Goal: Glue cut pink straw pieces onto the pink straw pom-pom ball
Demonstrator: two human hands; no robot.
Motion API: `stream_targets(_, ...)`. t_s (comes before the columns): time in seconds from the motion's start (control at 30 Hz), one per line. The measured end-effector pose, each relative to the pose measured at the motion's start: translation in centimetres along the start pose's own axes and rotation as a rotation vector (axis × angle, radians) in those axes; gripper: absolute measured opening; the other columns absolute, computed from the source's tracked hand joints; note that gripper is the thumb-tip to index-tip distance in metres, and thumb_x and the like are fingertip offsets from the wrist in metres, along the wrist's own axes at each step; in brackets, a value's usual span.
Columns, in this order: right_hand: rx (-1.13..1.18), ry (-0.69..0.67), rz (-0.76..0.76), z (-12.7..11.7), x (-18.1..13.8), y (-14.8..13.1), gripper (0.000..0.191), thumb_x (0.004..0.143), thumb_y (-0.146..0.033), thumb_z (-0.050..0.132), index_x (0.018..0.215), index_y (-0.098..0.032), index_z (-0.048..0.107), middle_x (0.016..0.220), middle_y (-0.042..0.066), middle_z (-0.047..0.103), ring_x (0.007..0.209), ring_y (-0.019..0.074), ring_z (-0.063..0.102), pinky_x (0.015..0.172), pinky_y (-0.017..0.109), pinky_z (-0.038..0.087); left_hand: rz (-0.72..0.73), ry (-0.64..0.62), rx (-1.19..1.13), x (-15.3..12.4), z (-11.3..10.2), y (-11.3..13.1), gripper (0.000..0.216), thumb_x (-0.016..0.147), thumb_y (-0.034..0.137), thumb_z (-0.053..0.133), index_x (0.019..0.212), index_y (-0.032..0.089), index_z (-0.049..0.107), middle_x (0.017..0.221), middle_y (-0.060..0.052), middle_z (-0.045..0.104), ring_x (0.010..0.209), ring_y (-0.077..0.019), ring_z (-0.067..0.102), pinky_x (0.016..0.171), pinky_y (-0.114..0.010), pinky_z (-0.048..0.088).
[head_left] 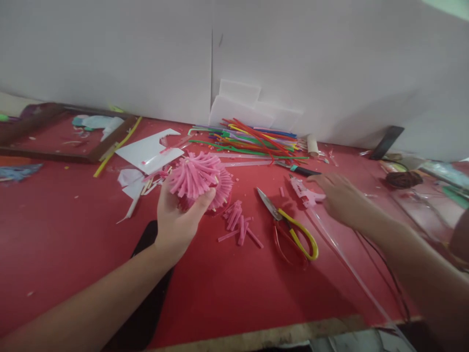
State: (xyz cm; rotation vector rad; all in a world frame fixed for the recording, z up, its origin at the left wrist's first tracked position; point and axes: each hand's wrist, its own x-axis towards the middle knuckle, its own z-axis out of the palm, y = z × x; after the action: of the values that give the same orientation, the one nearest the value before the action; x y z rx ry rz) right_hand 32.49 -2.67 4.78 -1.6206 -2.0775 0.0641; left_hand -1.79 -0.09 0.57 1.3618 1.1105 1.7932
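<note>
My left hand (179,220) is closed around a round, fringed pink craft piece (194,175) built from short pink strips, its thumb across the near side. A second pink fringed ring (224,188) shows just behind it; I cannot tell if the two are joined. My right hand (340,198) is stretched out beside a pink glue gun (305,193), fingers extended and not wrapped round it. A long clear glue stick (344,259) trails from the gun. Cut pink strips (238,222) lie in a small pile, with yellow-and-red-handled scissors (289,225) to their right.
Colourful pipe cleaners (252,139) are heaped against the white wall, near a black-handled cutter (304,170). White paper (146,151) and a wooden frame (88,157) lie left. A black phone-like slab (146,298) sits under my left forearm. Brown twine (403,180) rests at right.
</note>
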Motion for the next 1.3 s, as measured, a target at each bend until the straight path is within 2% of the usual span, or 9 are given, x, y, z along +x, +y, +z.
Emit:
stream_targets(0.1, -0.038, -0.130, 0.012, 2.1, -1.3, -6.4, 0.012, 0.085, -0.021, 0.060, 0.095, -0.023, 0.066, 0.085, 0.003, 0.069, 0.074, 0.0200, 0.063, 0.068, 0.034, 0.047, 0.055, -0.016, 0.031, -0.1, -0.1, 0.3, 0.038, 0.074, 0.035, 0.082, 0.107, 0.026, 0.064, 0.110, -0.003, 0.069, 0.105, -0.0223, 0.066, 0.099, -0.043, 0.055)
stream_targets(0.17, -0.052, -0.355, 0.046, 4.0, -2.1, -10.4, 0.011, 0.090, -0.029, 0.059, 0.088, -0.020, 0.065, 0.088, 0.005, 0.069, 0.079, 0.0208, 0.064, 0.072, 0.034, 0.047, 0.073, -0.035, 0.051, -0.2, -0.2, 0.4, 0.037, 0.073, 0.034, 0.082, 0.105, 0.027, 0.063, 0.110, -0.003, 0.068, 0.104, -0.0227, 0.066, 0.099, -0.043, 0.055)
stream_targets(0.3, -0.101, -0.493, 0.123, 6.8, -2.6, -14.1, 0.008, 0.090, -0.019, 0.058, 0.084, -0.018, 0.064, 0.093, 0.008, 0.069, 0.094, 0.0259, 0.063, 0.083, 0.038, 0.045, 0.104, -0.068, 0.085, -0.4, -0.5, 0.6, 0.041, 0.073, 0.033, 0.081, 0.108, 0.026, 0.059, 0.111, -0.003, 0.067, 0.102, -0.0227, 0.067, 0.095, -0.042, 0.057)
stream_targets(0.47, 0.061, -0.395, 0.122, 6.4, -2.0, -13.4, 0.017, 0.091, -0.010, 0.047, 0.082, -0.018, 0.060, 0.087, 0.008, 0.070, 0.084, 0.0221, 0.065, 0.077, 0.035, 0.047, 0.135, -0.119, 0.081, -0.5, -0.4, 0.9, 0.044, 0.073, 0.032, 0.081, 0.107, 0.024, 0.054, 0.105, -0.002, 0.065, 0.094, -0.0207, 0.068, 0.088, -0.039, 0.059)
stream_targets(0.63, 0.537, -0.097, 0.104, 5.0, -0.4, -13.4, 0.025, 0.092, -0.023, 0.056, 0.115, -0.023, 0.064, 0.094, 0.004, 0.075, 0.084, 0.0170, 0.072, 0.078, 0.032, 0.056, 0.143, -0.165, 0.002, -0.7, -0.4, 0.6, 0.046, 0.071, 0.025, 0.083, 0.107, 0.024, 0.054, 0.111, -0.004, 0.064, 0.100, -0.0218, 0.068, 0.091, -0.037, 0.058)
stream_targets(0.8, 0.851, 0.046, 0.138, 4.0, 1.6, -14.1, 0.010, 0.091, -0.031, 0.063, 0.089, -0.022, 0.064, 0.083, 0.001, 0.074, 0.076, 0.0145, 0.071, 0.072, 0.029, 0.059, 0.148, -0.140, 0.010, -0.7, -0.5, -0.2, 0.055, 0.068, 0.025, 0.086, 0.113, 0.026, 0.054, 0.113, -0.004, 0.062, 0.104, -0.0232, 0.066, 0.095, -0.038, 0.057)
stream_targets(0.9, 1.095, 0.031, 0.172, 3.5, 2.4, -14.2, 0.010, 0.096, -0.034, 0.057, 0.095, -0.025, 0.054, 0.071, -0.004, 0.070, 0.057, 0.0114, 0.066, 0.056, 0.025, 0.055, 0.121, -0.131, 0.054, -0.8, -0.7, -0.7, 0.062, 0.068, 0.030, 0.086, 0.119, 0.027, 0.052, 0.115, -0.005, 0.061, 0.105, -0.0248, 0.065, 0.095, -0.042, 0.056)
stream_targets(1.0, 1.241, -0.040, 0.243, 3.8, 3.0, -13.9, 0.012, 0.097, -0.039, 0.054, 0.095, -0.027, 0.050, 0.050, -0.011, 0.057, 0.035, 0.0074, 0.044, 0.036, 0.018, 0.034, 0.130, -0.144, 0.065, -0.9, -0.9, -1.0, 0.068, 0.070, 0.029, 0.085, 0.128, 0.026, 0.049, 0.120, -0.007, 0.061, 0.109, -0.0247, 0.065, 0.098, -0.043, 0.055)
stream_targets(1.3, 1.411, 0.009, 0.323, 5.1, 3.5, -13.4, 0.021, 0.086, -0.039, 0.070, 0.087, -0.026, 0.054, 0.037, -0.015, 0.039, 0.030, 0.0039, 0.023, 0.036, 0.016, 0.024, 0.159, -0.180, 0.045, -0.8, -0.8, -0.7, 0.067, 0.071, 0.022, 0.083, 0.129, 0.022, 0.050, 0.119, -0.008, 0.062, 0.107, -0.0236, 0.066, 0.096, -0.040, 0.055)
